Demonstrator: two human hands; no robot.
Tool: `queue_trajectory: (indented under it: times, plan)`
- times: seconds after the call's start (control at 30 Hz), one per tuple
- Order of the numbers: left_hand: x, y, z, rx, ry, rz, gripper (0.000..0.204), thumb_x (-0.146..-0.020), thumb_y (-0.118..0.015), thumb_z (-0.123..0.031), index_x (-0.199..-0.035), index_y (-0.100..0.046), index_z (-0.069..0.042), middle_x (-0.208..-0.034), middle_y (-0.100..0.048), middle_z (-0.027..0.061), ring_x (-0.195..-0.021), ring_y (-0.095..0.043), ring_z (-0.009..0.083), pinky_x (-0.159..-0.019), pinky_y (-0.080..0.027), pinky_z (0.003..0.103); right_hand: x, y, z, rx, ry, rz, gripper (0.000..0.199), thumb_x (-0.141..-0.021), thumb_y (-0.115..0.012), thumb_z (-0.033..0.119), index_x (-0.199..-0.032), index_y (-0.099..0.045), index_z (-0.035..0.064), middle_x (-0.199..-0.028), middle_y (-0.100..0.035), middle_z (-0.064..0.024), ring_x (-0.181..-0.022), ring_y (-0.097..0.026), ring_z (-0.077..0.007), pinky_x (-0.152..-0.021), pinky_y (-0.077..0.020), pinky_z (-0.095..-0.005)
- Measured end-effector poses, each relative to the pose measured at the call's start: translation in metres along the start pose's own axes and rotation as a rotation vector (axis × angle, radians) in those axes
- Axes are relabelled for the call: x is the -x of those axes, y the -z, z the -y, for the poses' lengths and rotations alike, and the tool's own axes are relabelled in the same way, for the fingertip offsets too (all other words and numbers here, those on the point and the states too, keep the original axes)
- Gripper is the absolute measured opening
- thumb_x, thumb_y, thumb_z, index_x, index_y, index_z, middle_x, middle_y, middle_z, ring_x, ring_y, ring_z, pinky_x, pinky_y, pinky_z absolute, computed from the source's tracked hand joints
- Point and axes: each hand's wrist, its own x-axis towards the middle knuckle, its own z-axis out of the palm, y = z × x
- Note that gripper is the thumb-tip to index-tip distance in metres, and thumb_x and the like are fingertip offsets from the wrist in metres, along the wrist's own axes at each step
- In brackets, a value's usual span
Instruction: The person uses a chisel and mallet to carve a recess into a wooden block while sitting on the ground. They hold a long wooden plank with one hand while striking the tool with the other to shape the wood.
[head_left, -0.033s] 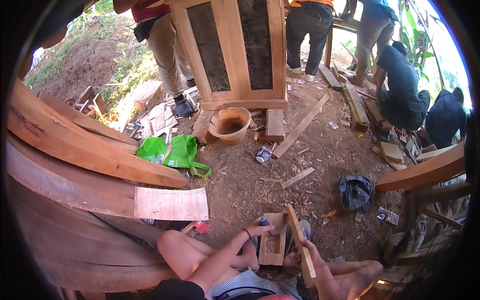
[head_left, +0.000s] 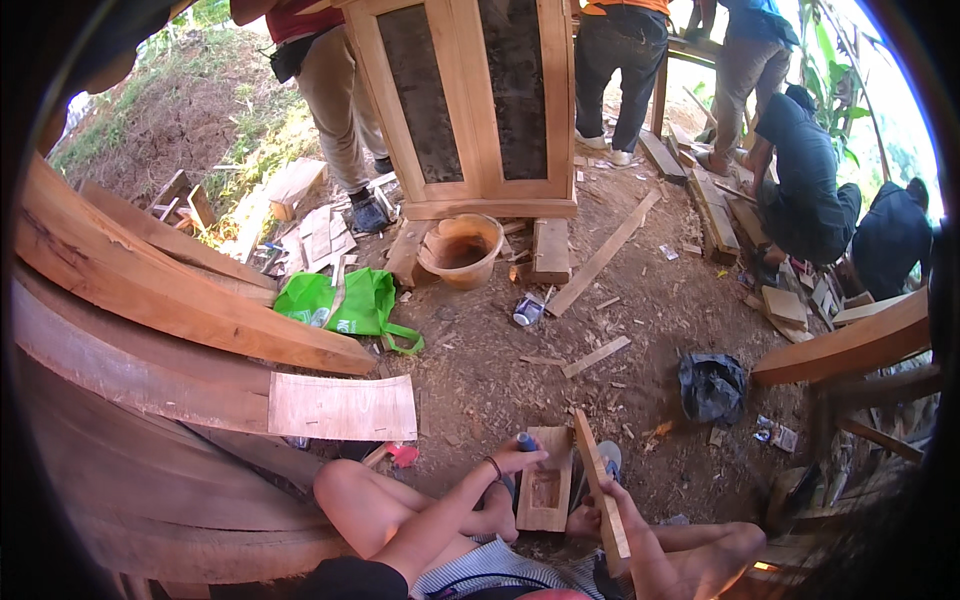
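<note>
Between my bent legs lies a wooden block (head_left: 536, 518) with a rectangular recess cut into its upper face. My left hand (head_left: 508, 461) is closed around a blue-handled tool (head_left: 526, 440), its rounded end pointing up; the lower part of the tool is hidden, so its kind does not show. This hand is at the block's left edge, beside the recess. To the right of the block, my right hand (head_left: 612, 497) grips a narrow wooden board (head_left: 590, 452), tilted with its near end toward me.
Long timbers (head_left: 190, 290) run along the left. Ahead are a green bag (head_left: 350, 300), an orange bucket (head_left: 460, 262) and a panelled wooden door (head_left: 455, 100). A black plastic bag (head_left: 712, 385) sits at right. Several people stand or crouch beyond, among offcuts and shavings.
</note>
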Motion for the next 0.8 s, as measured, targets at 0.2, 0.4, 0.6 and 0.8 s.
queue_trajectory:
  times: [0.2,0.4,0.6,0.8]
  plan:
    - [-0.002,0.012,0.027,0.086,-0.108,-0.156,0.024,-0.080,-0.076,-0.020,-0.095,-0.061,-0.008,-0.089,-0.061,0.0005,-0.084,-0.056,0.0105,-0.073,-0.050,0.030,-0.004,0.014,0.008,-0.410,-0.406,0.052,0.054,-0.081,-0.058,0.046,-0.118,-0.047,0.0078,-0.091,-0.053,-0.0091,-0.062,-0.053,-0.0116,-0.047,-0.0465,-0.0223]
    - [0.004,0.011,0.006,0.217,0.095,-0.148,0.028,-0.078,-0.078,-0.017,-0.098,-0.060,-0.010,-0.092,-0.061,0.0003,-0.087,-0.055,0.0113,-0.074,-0.049,0.030,0.002,0.035,0.026,-0.659,-0.212,0.292,0.058,-0.082,-0.058,0.048,-0.117,-0.048,0.0027,-0.098,-0.056,-0.0163,-0.062,-0.054,-0.0156,-0.056,-0.0489,-0.0273]
    - [0.002,0.011,0.017,0.085,-0.037,-0.153,0.023,-0.083,-0.072,-0.014,-0.101,-0.058,-0.011,-0.092,-0.058,-0.0017,-0.088,-0.053,0.0097,-0.077,-0.047,0.027,0.032,0.010,0.036,-0.399,-0.023,0.064,0.058,-0.083,-0.055,0.053,-0.117,-0.050,0.0056,-0.091,-0.055,-0.0111,-0.063,-0.054,-0.0158,-0.051,-0.0466,-0.0272]
    - [-0.008,0.005,0.029,0.105,-0.108,-0.189,0.024,-0.081,-0.074,-0.015,-0.099,-0.059,-0.009,-0.091,-0.060,-0.0017,-0.088,-0.056,0.0094,-0.079,-0.048,0.028,0.021,0.010,0.033,-0.352,-0.083,-0.063,0.057,-0.082,-0.053,0.058,-0.101,-0.057,0.0036,-0.085,-0.058,-0.0066,-0.055,-0.052,-0.0130,-0.051,-0.0463,-0.0285]
